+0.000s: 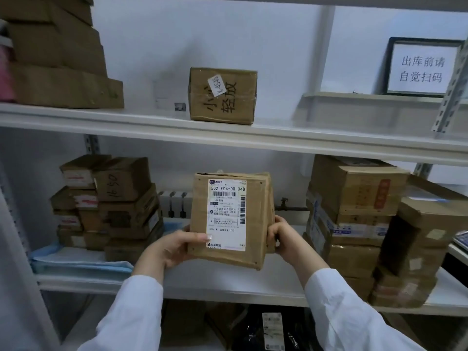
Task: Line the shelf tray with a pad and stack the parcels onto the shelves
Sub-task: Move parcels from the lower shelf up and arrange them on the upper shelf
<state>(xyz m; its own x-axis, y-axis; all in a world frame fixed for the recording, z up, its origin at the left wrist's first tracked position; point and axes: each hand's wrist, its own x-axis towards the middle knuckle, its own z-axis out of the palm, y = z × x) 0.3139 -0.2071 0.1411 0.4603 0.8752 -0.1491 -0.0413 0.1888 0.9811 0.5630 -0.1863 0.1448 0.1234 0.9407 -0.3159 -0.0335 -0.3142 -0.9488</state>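
Observation:
I hold a brown cardboard parcel (253, 219) with a white shipping label upright in front of the middle shelf (228, 282). My left hand (172, 245) grips its lower left edge, thumb on the label. My right hand (282, 234) clasps its right side. The parcel hangs above the bare gap of the shelf between two stacks. A blue pad (76, 262) lies on the left part of that shelf, under the left stack of parcels (114, 206).
A tall stack of boxes (354, 219) fills the shelf's right side. On the upper shelf (228, 134) stand one taped box with handwriting (222, 96), a pile of boxes (55, 54) at left and a framed sign (421, 68) at right. Dark packages (266, 330) lie below.

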